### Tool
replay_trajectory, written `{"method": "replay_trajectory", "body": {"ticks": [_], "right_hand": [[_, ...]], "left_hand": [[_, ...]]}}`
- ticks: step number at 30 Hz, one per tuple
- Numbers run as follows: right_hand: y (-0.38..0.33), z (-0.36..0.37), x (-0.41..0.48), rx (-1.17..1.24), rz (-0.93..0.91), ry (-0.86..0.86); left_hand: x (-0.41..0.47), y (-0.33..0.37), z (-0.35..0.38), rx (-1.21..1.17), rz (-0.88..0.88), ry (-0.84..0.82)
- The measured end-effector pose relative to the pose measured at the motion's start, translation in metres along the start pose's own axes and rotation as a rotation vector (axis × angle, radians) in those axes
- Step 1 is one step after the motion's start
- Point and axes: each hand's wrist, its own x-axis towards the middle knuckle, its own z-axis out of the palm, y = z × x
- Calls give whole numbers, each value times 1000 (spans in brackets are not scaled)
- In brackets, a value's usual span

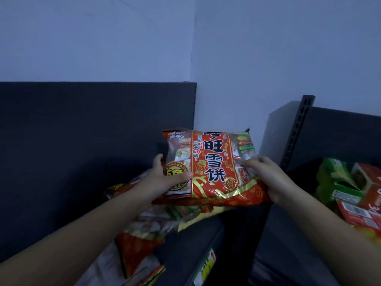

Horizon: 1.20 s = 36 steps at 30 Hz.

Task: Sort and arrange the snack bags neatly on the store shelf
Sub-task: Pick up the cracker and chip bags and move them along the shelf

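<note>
Presently, one red rice-cracker bag (pixel 212 168) was held raised above the dark shelf (pixel 82 162), face up and tilted toward the camera, its printed front readable.

- Left hand (pixel 165 178): closed on the bag's left edge, thumb laid across the front, fingers hidden behind the pack.
- Right hand (pixel 266 174): closed on the bag's right edge, fingers curled over the clear film.
- Loose pile of snack bags (pixel 144 230): recorded directly beneath the held bag, on the shelf near its right end. Several red, gold and clear packs were overlapped at differing angles, none squared to the shelf front. How many were in it could not be counted.
- Price-tag strip (pixel 206 267): noted on the shelf's front edge, yellow label partly legible only as colour.
- Green and red packs (pixel 348 188): seen heaped on the neighbouring shelf to the right, also tumbled and mixed.
- Back panel (pixel 92 112) and slotted upright (pixel 299 129): bare.

Progress was judged early. No tidy row was seen anywhere; most of the left shelf was left unfilled. One bag was in hand for placing. Remaining, as judged: the pile below was to be separated by kind, faced forward and lined up, and the right-hand heap likewise.
</note>
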Motion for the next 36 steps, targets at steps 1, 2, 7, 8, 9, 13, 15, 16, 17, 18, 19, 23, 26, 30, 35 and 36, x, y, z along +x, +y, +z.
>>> {"method": "replay_trajectory", "body": {"ticks": [1, 2, 7, 8, 9, 13, 15, 16, 17, 18, 19, 23, 26, 30, 35, 36], "right_hand": [[-9, 3, 22, -28, -30, -17], [-19, 7, 42, -54, -62, -33], [-47, 42, 145, -253, -211, -77], [-48, 48, 160, -310, -237, -73], [-47, 53, 175, -375, -269, -77], [-35, 72, 209, -716, -431, -185], [-22, 83, 220, -956, -481, -348], [-12, 90, 228, -1081, -503, -420], [-2, 96, 234, -1174, -516, -471], [7, 102, 241, -1229, -512, -507], [14, 108, 245, -1245, -501, -533], [30, 124, 250, -1283, -512, -550], [31, 125, 248, -1278, -542, -494], [31, 113, 239, -1082, -674, -353], [19, 83, 231, -880, -651, -83], [16, 75, 233, -855, -632, -45]], "left_hand": [[14, 6, -2, 10, 15, 7], [27, 11, -5, 1, 37, 1], [82, 24, -18, 149, 101, 117], [92, 21, -20, 172, 106, 141], [99, 19, -19, 206, 110, 150], [110, 12, -7, 563, 68, 200], [111, 7, 3, 937, 79, 288], [114, 3, 6, 1114, 100, 330], [116, -1, 7, 1236, 109, 349], [119, -6, 7, 1307, 91, 320], [122, -10, 4, 1316, 59, 262], [129, -21, -6, 1177, -94, 103], [129, -19, -6, 1172, -130, 80], [124, -8, -10, 1127, -119, 67], [118, 6, -12, 1059, -35, 130], [116, 9, -11, 1062, -19, 136]]}}
